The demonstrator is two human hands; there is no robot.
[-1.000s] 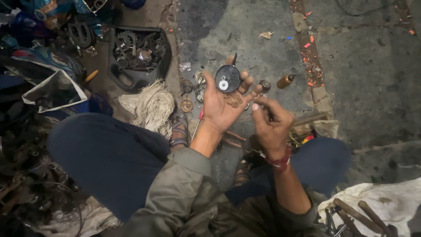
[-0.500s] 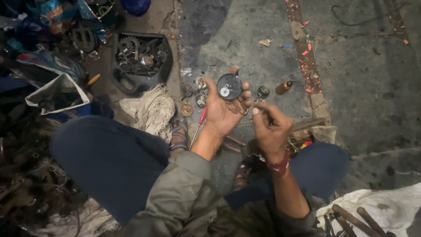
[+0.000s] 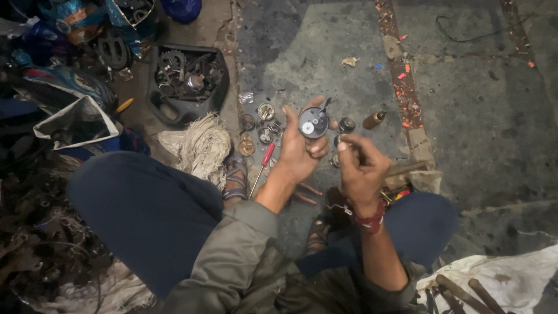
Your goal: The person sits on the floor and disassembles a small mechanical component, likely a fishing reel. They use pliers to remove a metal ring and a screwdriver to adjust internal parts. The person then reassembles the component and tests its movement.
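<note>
My left hand (image 3: 299,148) holds a round dark metal part (image 3: 314,122) with a pale centre at its fingertips, face up. Just right of it, my right hand (image 3: 360,166) is closed with its fingers pinched together near the part; what it pinches is too small to see. A red thread band sits on the right wrist. Both hands hover above a stained concrete floor, between my knees.
Small round metal pieces (image 3: 261,128) and a red-handled screwdriver (image 3: 263,168) lie on the floor. A black tray of gears (image 3: 186,78) stands at upper left, a rag bundle (image 3: 200,145) beside it. A small brown bottle (image 3: 374,120) and pliers (image 3: 305,193) lie nearby. Hammers on white cloth (image 3: 465,291) sit at lower right.
My left hand has curled its fingers more around the round part and tilted it. The right hand has drawn slightly closer to it.
</note>
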